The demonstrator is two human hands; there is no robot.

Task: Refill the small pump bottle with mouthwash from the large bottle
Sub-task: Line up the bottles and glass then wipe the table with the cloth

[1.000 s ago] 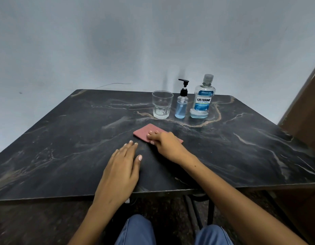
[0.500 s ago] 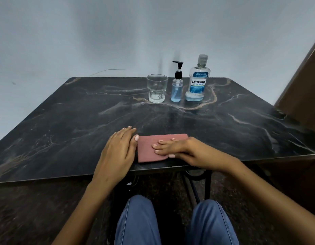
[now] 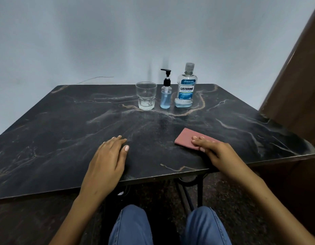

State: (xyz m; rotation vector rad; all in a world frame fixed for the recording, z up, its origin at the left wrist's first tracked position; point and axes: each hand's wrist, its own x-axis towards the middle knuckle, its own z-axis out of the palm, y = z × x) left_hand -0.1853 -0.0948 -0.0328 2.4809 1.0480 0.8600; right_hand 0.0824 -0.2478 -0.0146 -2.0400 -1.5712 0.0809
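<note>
At the table's far edge stand three items in a row. The small pump bottle (image 3: pixel 165 96) has a black pump and blue liquid filling most of it. Right of it is the large mouthwash bottle (image 3: pixel 186 89), capped, with a little blue liquid at its bottom. My left hand (image 3: pixel 107 160) lies flat on the table near the front edge, fingers slightly apart, holding nothing. My right hand (image 3: pixel 215 152) rests with flat fingers on a pink cloth (image 3: pixel 185 138) at the front right. Both hands are far from the bottles.
An empty clear glass (image 3: pixel 146 95) stands left of the pump bottle. The dark marble-pattern table (image 3: pixel 64 129) ends at a grey wall. A brown wooden panel (image 3: pixel 298 82) rises at the right. My knees in blue jeans show below the table edge.
My right hand has slid the pink cloth from the table's middle to the front edge and then out to the right. My left hand stays flat on the table.
</note>
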